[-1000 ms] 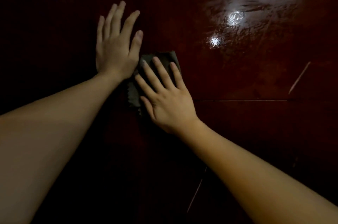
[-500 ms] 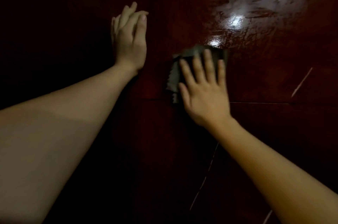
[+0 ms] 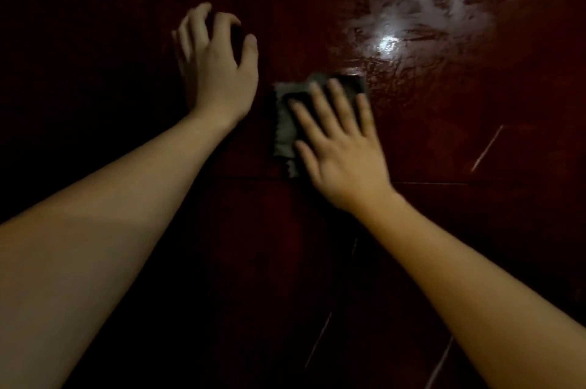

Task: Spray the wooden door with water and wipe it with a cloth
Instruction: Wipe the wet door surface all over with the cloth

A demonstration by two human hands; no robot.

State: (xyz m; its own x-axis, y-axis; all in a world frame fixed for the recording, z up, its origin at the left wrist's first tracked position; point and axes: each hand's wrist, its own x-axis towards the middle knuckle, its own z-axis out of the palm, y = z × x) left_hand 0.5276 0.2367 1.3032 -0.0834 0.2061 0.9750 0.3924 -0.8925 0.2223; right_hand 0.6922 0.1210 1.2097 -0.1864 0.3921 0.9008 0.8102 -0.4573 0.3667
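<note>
A dark red wooden door point(image 3: 475, 230) fills the whole view. Its upper right part shines wet, with smeared streaks around a bright glare point(image 3: 388, 42). A small dark grey cloth point(image 3: 285, 122) lies flat against the door near the middle. My right hand point(image 3: 339, 150) presses on the cloth with fingers spread, covering most of it. My left hand point(image 3: 215, 68) rests on the door to the left of the cloth, fingers curled and apart, holding nothing. No spray bottle is in view.
A thin horizontal panel seam point(image 3: 444, 183) crosses the door just below my right hand. A few pale diagonal scratches point(image 3: 486, 147) mark the right and lower parts. The left side of the door is very dark.
My right hand slid the cloth right toward the wet patch, then slightly back left. My left hand went from flat to curled fingers and stays on the door.
</note>
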